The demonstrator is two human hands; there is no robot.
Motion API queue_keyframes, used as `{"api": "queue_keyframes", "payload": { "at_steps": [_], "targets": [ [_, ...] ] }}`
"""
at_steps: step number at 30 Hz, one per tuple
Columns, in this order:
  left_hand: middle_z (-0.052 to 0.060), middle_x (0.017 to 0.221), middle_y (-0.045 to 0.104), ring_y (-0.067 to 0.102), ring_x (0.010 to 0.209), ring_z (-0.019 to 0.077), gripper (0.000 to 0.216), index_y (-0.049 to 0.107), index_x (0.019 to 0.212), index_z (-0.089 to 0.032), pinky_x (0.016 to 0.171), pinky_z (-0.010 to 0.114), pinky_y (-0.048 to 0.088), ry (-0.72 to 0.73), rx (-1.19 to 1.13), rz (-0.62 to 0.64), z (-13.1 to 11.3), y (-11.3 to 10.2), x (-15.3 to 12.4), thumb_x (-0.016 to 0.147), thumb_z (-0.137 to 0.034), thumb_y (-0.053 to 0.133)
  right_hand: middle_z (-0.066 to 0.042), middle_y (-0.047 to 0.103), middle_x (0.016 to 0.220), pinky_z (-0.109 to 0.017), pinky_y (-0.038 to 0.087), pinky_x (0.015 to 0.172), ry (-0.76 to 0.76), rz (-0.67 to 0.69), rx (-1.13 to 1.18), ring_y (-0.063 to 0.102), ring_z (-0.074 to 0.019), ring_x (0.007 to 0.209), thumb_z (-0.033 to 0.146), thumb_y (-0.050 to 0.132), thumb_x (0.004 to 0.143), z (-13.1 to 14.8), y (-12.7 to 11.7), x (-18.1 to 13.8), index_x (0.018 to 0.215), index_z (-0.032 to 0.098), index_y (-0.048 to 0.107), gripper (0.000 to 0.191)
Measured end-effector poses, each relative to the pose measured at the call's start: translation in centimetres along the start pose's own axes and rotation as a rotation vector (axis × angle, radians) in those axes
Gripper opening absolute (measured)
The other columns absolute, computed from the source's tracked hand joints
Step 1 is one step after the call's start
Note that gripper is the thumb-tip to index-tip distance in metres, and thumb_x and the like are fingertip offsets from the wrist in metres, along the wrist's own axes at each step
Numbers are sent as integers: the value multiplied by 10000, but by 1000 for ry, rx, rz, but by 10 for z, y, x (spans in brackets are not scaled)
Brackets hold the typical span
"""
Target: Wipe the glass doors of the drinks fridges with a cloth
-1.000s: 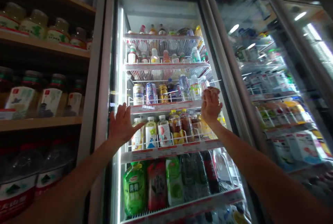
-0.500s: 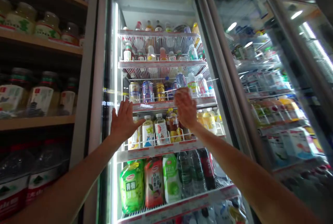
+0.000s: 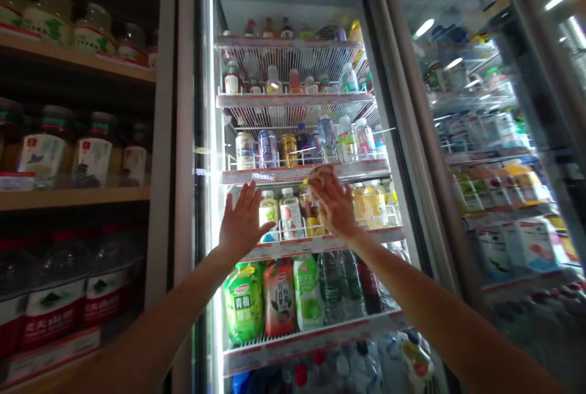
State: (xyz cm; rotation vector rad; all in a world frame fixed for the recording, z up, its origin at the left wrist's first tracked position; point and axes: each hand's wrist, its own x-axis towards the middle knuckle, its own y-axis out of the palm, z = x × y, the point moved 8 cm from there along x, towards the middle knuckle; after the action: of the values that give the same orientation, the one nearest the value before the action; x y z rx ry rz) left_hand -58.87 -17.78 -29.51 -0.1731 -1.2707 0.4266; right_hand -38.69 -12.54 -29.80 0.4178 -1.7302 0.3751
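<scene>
In front of a lit drinks fridge (image 3: 210, 107), both my arms reach forward. My left hand (image 3: 242, 220) is raised with its fingers spread and holds nothing. Behind it stand bottles with white labels, among them a bottle with a red fruit picture (image 3: 290, 214). My right hand (image 3: 336, 204) is up before the same shelf, its fingers stretched out and partly blurred at the tips. It covers part of a yellow-capped bottle (image 3: 304, 189). Whether either hand touches the fridge glass, I cannot tell.
Wooden shelves with jars (image 3: 94, 30) and labelled bottles (image 3: 94, 149) stand on the left. Large green (image 3: 244, 302) and red (image 3: 279, 299) drink bottles fill a lower fridge shelf. More glass-fronted fridges continue right, beyond a metal door frame (image 3: 403, 76).
The view has shifted, so the shelves sit slightly higher and further right. My left hand has come nearer my right hand. The right fingers have changed their angle.
</scene>
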Motion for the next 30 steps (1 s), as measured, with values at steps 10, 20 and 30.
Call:
{"api": "queue_keyframes", "payload": {
  "at_steps": [10,20,30],
  "targets": [
    [157,1488,208,169,1390,282,789,268,1398,-81,1117,493,161,40,-62,-42,-31,15,-27,790,-527,500,-167,378,1408,-566,310,953,432,-129,-112,318,-322,1314,247,336,872,-80,-21,-40,1322,178,457,472],
    [169,1473,241,203,1379,281,756,267,1398,-78,1111,495,186,36,-94,-86,-28,26,-61,810,-503,481,-93,418,1397,-466,307,1021,300,-114,-127,343,-241,1313,229,343,869,-70,-27,-79,1320,228,463,467],
    [146,1470,253,206,1378,267,688,312,1383,-101,1118,487,181,31,-80,-43,-35,31,-83,829,-473,482,-25,361,1443,-492,206,1078,-115,137,12,249,-234,1367,223,393,860,29,0,-108,1316,341,446,474]
  ]
}}
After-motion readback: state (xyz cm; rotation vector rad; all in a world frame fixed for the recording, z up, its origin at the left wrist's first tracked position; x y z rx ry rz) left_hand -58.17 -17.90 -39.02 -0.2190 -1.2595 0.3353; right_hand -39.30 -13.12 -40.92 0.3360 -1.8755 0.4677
